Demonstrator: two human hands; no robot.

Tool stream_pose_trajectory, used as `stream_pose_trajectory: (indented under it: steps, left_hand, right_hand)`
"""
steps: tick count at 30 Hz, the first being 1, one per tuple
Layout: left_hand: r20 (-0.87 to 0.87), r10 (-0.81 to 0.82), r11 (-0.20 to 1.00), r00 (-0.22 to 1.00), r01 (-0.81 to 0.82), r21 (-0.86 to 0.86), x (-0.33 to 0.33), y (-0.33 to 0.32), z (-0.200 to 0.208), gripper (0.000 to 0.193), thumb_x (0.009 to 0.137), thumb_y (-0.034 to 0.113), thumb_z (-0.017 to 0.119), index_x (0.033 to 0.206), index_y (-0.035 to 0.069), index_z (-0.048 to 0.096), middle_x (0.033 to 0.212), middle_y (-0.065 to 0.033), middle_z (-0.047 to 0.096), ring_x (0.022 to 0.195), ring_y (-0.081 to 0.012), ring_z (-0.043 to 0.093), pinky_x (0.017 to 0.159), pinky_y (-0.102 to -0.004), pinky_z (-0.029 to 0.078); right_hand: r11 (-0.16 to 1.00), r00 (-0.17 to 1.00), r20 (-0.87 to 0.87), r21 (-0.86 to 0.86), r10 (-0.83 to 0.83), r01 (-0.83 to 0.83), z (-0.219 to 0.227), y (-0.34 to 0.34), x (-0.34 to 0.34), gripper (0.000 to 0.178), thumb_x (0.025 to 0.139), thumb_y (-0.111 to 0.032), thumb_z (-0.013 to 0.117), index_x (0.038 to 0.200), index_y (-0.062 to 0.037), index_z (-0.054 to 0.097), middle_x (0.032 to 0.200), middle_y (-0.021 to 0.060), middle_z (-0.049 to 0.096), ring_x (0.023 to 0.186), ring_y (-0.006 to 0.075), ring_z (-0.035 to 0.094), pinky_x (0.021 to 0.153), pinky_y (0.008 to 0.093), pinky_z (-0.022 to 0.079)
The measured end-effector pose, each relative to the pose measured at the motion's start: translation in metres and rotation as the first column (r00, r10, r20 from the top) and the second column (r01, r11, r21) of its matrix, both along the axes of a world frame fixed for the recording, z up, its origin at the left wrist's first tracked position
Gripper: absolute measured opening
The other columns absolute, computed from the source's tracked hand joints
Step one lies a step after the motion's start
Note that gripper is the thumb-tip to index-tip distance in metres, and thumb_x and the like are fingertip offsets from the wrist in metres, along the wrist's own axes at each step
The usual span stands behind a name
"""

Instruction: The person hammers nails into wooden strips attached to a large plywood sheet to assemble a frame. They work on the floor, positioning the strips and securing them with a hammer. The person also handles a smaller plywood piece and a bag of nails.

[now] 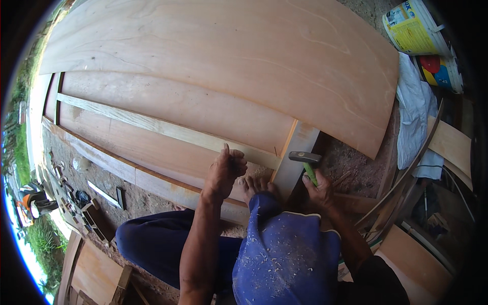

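Note:
My right hand (pixel 319 189) grips a hammer (pixel 305 156) by its green handle. The dark metal head lies over the wide end board (pixel 300 147) of a wooden frame. My left hand (pixel 226 170) is curled closed above the frame with one finger or thumb pointing up; what it holds, if anything, is hidden. Below it runs a pale wooden strip (pixel 168 128) that meets the end board. A thin nail (pixel 275 151) stands up near that joint. My bare foot (pixel 254 188) rests at the frame, beside the end board.
A large plywood sheet (pixel 218 46) covers the far side. Two buckets (pixel 414 30) and a white sack (pixel 413 112) lie at the right, with wood offcuts (pixel 450 147) nearby. An orange-and-black tool (pixel 38 201) and scraps lie on the dirt at the left.

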State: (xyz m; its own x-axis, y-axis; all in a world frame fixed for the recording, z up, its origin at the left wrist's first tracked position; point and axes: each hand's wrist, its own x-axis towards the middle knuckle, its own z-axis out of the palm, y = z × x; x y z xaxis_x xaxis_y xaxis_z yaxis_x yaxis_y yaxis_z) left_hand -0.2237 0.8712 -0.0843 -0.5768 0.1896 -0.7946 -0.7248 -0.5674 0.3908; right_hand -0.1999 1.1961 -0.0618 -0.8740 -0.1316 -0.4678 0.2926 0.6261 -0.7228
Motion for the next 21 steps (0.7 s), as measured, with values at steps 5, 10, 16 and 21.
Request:
stream_pose_trajectory:
  steps: [5, 10, 16, 21]
  left_hand:
    - [-0.002, 0.443, 0.864, 0.897, -0.426, 0.269, 0.005, -0.032, -0.002, 0.038, 0.102, 0.041, 0.053, 0.11, 0.005, 0.062, 0.109, -0.0118, 0.068, 0.1, -0.0245, 0.066, 0.093, -0.0393, 0.052]
    - [-0.064, 0.606, 0.786, 0.793, -0.609, -0.105, 0.012, -0.07, -0.008, 0.019, 0.101, 0.004, 0.05, 0.12, -0.001, 0.051, 0.11, -0.0191, 0.065, 0.095, -0.028, 0.068, 0.085, -0.037, 0.059]
    - [-0.163, 0.933, 0.31, 0.321, -0.947, -0.088, 0.077, -0.165, -0.004, 0.02, 0.103, 0.004, 0.044, 0.121, -0.001, 0.05, 0.118, -0.0198, 0.062, 0.097, -0.0284, 0.067, 0.087, -0.0384, 0.06]
    - [-0.218, 0.975, -0.07, -0.052, -0.995, -0.076, 0.183, -0.244, -0.054, 0.021, 0.1, -0.003, 0.041, 0.119, 0.0, 0.049, 0.116, -0.0185, 0.059, 0.099, -0.0285, 0.064, 0.089, -0.0396, 0.059]
  right_hand:
    - [0.977, 0.993, 0.024, -0.177, -0.115, 0.118, -0.019, -0.02, -0.005, 0.013, 0.097, -0.017, 0.061, 0.097, -0.0037, 0.061, 0.072, 0.0007, 0.054, 0.067, 0.0078, 0.048, 0.06, 0.0278, 0.043]
    - [0.967, 0.995, -0.071, -0.25, -0.066, 0.047, -0.044, -0.017, -0.009, 0.015, 0.099, -0.016, 0.057, 0.101, -0.0006, 0.058, 0.08, 0.0006, 0.053, 0.07, 0.0077, 0.046, 0.061, 0.0253, 0.039]
    - [0.957, 0.99, 0.12, -0.267, -0.079, 0.109, -0.078, -0.022, -0.002, 0.013, 0.097, -0.014, 0.06, 0.103, -0.002, 0.06, 0.082, -0.0039, 0.048, 0.07, 0.0038, 0.041, 0.06, 0.0207, 0.035]
    - [0.974, 0.984, 0.145, -0.187, -0.099, 0.125, -0.126, -0.012, 0.011, 0.016, 0.097, -0.017, 0.06, 0.104, -0.0029, 0.063, 0.084, -0.0009, 0.054, 0.072, 0.0089, 0.047, 0.064, 0.0255, 0.039]
